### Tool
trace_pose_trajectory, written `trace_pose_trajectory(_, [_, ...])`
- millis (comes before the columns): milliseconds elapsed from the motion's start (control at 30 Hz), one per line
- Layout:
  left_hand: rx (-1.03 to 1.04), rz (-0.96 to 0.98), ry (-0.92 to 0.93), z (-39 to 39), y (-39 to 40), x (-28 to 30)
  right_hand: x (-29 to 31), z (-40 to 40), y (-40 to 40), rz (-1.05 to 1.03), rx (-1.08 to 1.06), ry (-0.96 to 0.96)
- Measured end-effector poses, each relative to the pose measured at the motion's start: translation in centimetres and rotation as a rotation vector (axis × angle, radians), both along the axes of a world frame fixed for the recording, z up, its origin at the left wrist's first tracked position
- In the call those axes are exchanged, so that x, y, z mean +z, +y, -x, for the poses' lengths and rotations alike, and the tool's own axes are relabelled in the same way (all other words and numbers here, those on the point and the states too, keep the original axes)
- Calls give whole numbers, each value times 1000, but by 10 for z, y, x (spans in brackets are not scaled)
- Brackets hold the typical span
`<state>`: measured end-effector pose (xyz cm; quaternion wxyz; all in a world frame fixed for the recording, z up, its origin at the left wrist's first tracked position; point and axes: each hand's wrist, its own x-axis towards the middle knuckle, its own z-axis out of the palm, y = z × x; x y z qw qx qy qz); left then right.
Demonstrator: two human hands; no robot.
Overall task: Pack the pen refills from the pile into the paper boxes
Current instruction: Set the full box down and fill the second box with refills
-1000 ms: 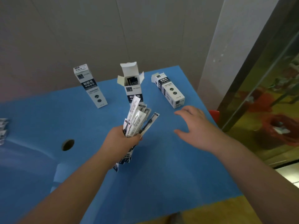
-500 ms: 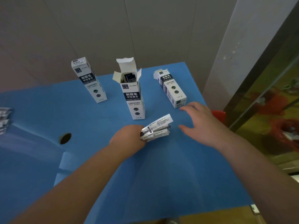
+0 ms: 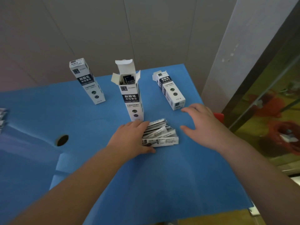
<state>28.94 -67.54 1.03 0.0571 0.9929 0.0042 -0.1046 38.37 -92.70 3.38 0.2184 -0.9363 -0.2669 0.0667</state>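
On the blue table (image 3: 146, 184) a fanned bundle of pen refills (image 3: 159, 134) in white and black sleeves lies flat, just in front of the open box (image 3: 132, 98), which stands upright in the middle with its top flaps raised and dark packets showing inside. The left hand (image 3: 132, 138) lies over the left end of the bundle, fingers reaching across the top and thumb under the near edge, so it grips the refills against the table. The right hand (image 3: 205, 125) hovers just right of the bundle with fingers spread and relaxed, holding nothing and not touching the refills. A closed box (image 3: 87, 82) stands upright to the left, and a third box (image 3: 171, 90) lies on its side to the right, close to the right fingertips. A round hole (image 3: 62, 140) sits in the tabletop to the left, and a few more packets (image 3: 2, 117) show at the far left edge
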Motion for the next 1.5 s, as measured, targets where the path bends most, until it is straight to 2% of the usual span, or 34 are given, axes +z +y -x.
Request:
trace_pose_trajectory(333, [17,97,-276,44,15,-7,-1,11,22,-13,55,9])
trace_pose_trajectory(500, [95,186,-398,65,17,-9,-2,19,31,-10,85,-12])
trace_pose_trajectory(667, [446,541,-546,41,21,7,-2,29,41,-7,156,-90])
trace_pose_trajectory(767, [512,755,-587,5,23,20,2,37,50,11,272,-241])
trace_pose_trajectory(867, [515,910,-542,-29,26,31,1,46,64,55,408,-252])
trace_pose_trajectory(1000, [436,876,-506,-51,32,33,-7,50,82,165,507,-253])
trace_pose_trajectory(1200, [451,802,-505,-42,34,30,-13,53,92,243,547,-282])
trace_pose_trajectory(1500, [534,681,-658,19,53,41,-16,62,88,162,526,-349])
